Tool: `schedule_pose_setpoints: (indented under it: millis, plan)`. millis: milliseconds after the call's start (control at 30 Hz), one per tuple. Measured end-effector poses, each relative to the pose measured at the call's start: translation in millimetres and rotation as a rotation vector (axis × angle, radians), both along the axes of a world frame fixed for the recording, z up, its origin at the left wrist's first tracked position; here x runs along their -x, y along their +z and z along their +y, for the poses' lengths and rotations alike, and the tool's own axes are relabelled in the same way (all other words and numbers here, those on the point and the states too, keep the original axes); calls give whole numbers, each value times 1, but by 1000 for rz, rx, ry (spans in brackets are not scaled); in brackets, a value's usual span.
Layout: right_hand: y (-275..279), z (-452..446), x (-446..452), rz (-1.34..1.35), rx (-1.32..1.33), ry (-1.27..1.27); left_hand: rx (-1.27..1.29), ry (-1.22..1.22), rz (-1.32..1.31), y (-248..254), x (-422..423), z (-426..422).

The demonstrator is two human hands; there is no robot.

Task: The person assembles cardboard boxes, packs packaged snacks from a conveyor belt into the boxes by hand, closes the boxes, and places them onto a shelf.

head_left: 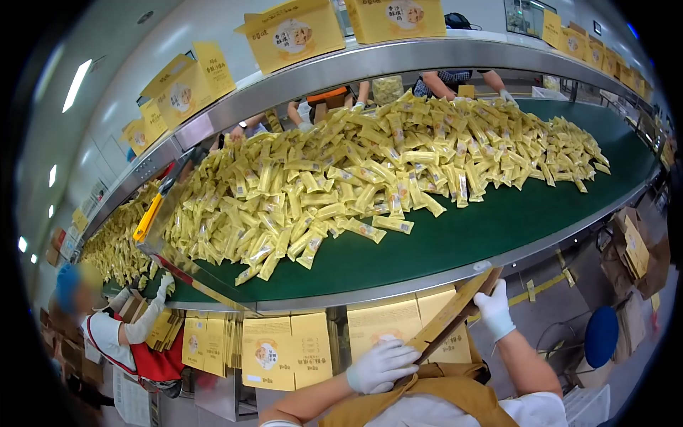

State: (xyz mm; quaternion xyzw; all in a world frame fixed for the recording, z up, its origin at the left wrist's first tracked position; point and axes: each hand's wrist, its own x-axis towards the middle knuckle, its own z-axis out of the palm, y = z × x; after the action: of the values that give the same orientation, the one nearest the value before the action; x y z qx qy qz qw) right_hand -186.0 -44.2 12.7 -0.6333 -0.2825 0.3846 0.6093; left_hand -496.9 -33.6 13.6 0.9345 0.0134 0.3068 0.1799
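Note:
A yellow cardboard carton [449, 313], seen nearly edge-on with some brown inner board showing, slants between my two hands in front of my apron. My right hand [494, 312], in a white glove, grips its upper right end near the belt's edge. Over the lower left end lies my left hand [383, 366], also gloved, its fingers close together against the board; the thumb is hard to make out. Beyond the carton, a large heap of small yellow-wrapped snack packs [370, 178] covers much of the green conveyor belt [469, 235].
Stacks of flat yellow cartons [288, 352] stand below the belt's near edge. A clear divider with a yellow-handled tool [148, 217] rises at left. A co-worker in a red apron [163, 366] works there; others reach in opposite. Cartons [292, 35] line the overhead shelf. A blue stool [601, 336] is at right.

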Motion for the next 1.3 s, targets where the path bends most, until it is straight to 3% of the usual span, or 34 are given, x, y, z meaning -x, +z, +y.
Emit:
schedule_pose_setpoints:
  millis: [100,167,267,300,400,433,533,567,600,667,700,767,833,867,900,933,1000,1067,1200,1233,1300]
  plan:
    - [-8,8,-11,-80,-160,164,-76,-78,71,30,-6,13]
    - [12,9,-9,-529,4,447,-97,-159,240,38,-5,24]
    - [62,6,16,-1208,123,913,-206,136,455,49,-11,56]
    - [62,9,27,-1263,154,974,-169,231,314,49,-9,65]
    - [66,24,60,-1345,259,1142,-154,130,576,24,-16,67]
    - [56,29,67,-1410,173,1182,-122,149,855,32,-24,61]
    - [59,37,67,-1390,132,1341,-34,89,864,6,-29,66]
    - [76,43,62,-1261,264,1465,-152,57,884,22,-35,70]
    - [72,42,52,-1201,139,1465,-276,140,357,10,-31,73]
    - [60,34,24,-1070,-101,1450,-400,535,269,33,-28,57]
    - [62,30,18,-1085,-66,1470,-311,615,275,34,-28,59]
    - [52,18,21,-889,-11,1149,-122,773,286,37,-28,62]
    - [34,9,27,-786,6,870,281,710,495,61,-31,62]
    - [24,6,30,-881,10,749,487,669,596,77,-35,60]
    - [16,5,33,-976,11,626,519,630,726,91,-39,61]
    - [8,5,36,-1067,8,500,430,546,642,81,-38,61]
    - [-14,8,43,-845,85,506,247,379,478,52,-33,57]
    - [-30,11,51,-538,78,515,58,489,684,50,-39,41]
    - [-42,16,42,-503,-64,630,-54,549,845,51,-41,29]
    - [-39,16,36,-171,-132,666,-42,542,881,54,-44,31]
    - [-52,21,9,222,-117,470,16,584,773,68,-35,36]
